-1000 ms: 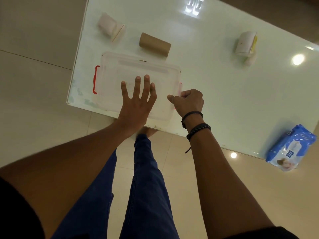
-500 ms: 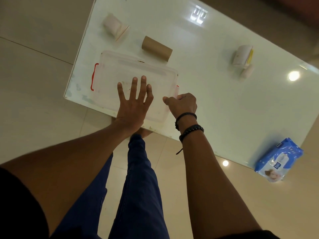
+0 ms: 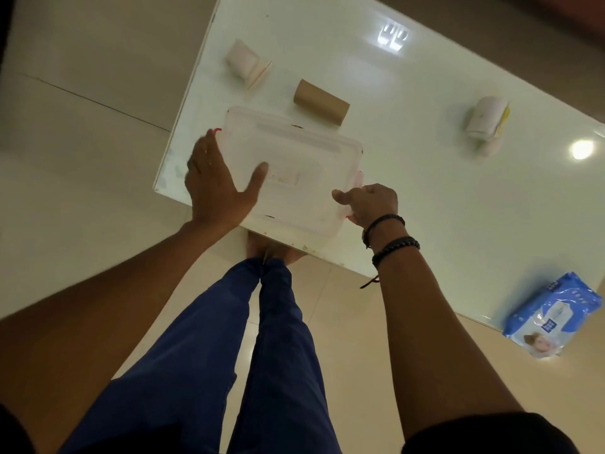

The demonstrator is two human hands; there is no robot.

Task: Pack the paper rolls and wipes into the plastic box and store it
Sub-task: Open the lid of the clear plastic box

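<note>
A clear plastic box (image 3: pixel 294 149) with its lid on and red side clips lies at the near left corner of the white table (image 3: pixel 425 198). My left hand (image 3: pixel 216 181) grips the box's left end, thumb on the lid, fingers over the left clip. My right hand (image 3: pixel 370 201) is curled on the red clip at the box's right end. Behind the box lie a brown cardboard roll (image 3: pixel 320 101) and a white paper roll (image 3: pixel 245 62). Another white roll (image 3: pixel 487 121) sits far right. A blue wipes pack (image 3: pixel 553 314) rests at the table's near right edge.
The table is glossy and shows ceiling-light reflections (image 3: pixel 581 149). Beige tiled floor (image 3: pixel 82 158) surrounds it. My legs in blue trousers (image 3: pixel 255 355) stand against the table's near edge below the box.
My left hand slid from lying flat on the lid to the box's left end and now grips it. My right hand stays at the right clip.
</note>
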